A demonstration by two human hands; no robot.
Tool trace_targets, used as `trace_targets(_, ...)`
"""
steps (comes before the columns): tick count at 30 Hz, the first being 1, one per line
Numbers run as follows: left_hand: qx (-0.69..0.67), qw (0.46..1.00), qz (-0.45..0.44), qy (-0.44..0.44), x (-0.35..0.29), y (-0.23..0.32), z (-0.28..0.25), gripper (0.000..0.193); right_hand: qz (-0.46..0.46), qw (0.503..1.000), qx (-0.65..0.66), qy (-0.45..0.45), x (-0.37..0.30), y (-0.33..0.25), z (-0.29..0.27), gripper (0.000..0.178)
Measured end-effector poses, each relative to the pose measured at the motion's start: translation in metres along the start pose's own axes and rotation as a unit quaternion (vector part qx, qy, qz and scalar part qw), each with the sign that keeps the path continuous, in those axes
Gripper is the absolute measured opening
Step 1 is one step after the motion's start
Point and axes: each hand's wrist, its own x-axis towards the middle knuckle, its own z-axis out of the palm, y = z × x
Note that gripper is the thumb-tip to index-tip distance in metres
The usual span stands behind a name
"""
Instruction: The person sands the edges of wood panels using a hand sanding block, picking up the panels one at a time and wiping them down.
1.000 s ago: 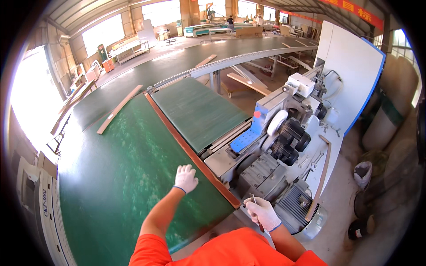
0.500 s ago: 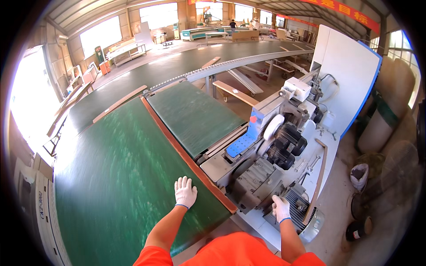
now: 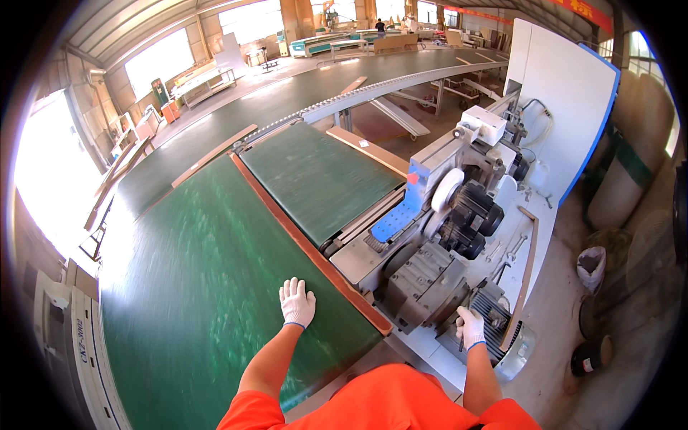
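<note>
My left hand (image 3: 297, 304), in a white knit glove, rests on the wide green conveyor belt (image 3: 186, 287) with its fingers spread. Just right of it runs a long reddish-brown rail (image 3: 301, 240) along the belt's edge. My right hand (image 3: 470, 328), gloved too, is closed beside a finned grey motor (image 3: 491, 308) on the machine's deck. Whatever its fingers grip is hidden. Between the hands sits a grey gearbox (image 3: 424, 287). A narrower green belt (image 3: 319, 186) lies beyond the rail, and a flat board (image 3: 369, 148) extends along its far side toward the machine.
Several wrenches (image 3: 517, 247) and a thin wooden strip (image 3: 527, 272) lie on the white deck at the right. Farther off, a long curving conveyor (image 3: 287, 97) carries boards, one (image 3: 215, 154) at its near end. A white cabinet door (image 3: 559, 100) stands open at the right.
Boards on the far conveyor have moved away toward the far right. The board by the machine has slid left. The view has shifted slightly; both hands keep nearly the same places.
</note>
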Motion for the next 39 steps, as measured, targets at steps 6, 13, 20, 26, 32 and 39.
trace_targets(6,0.007,1.0,-0.01,0.001,0.003,-0.004,0.002,0.047,-0.002,1.0,0.001,-0.018,0.0,-0.001,-0.006,0.024)
trace_targets(13,0.006,0.999,-0.017,-0.028,0.008,0.0,0.0,0.049,-0.006,1.0,0.0,-0.021,-0.002,-0.001,-0.007,0.025)
trace_targets(20,0.0,0.998,-0.007,-0.065,0.027,0.02,0.001,0.058,0.006,0.999,0.003,-0.032,-0.005,-0.005,-0.006,0.027)
trace_targets(26,-0.083,0.983,0.154,-0.056,0.078,0.067,0.003,0.062,0.017,0.999,0.017,-0.026,-0.003,-0.005,-0.01,0.028)
trace_targets(32,-0.059,0.955,0.272,-0.106,0.126,0.101,0.025,0.064,0.017,0.999,0.019,-0.022,-0.007,-0.008,-0.006,0.029)
trace_targets(39,0.023,0.942,0.288,-0.172,0.166,0.125,0.045,0.081,0.027,0.999,0.025,-0.018,-0.01,-0.014,-0.004,0.029)
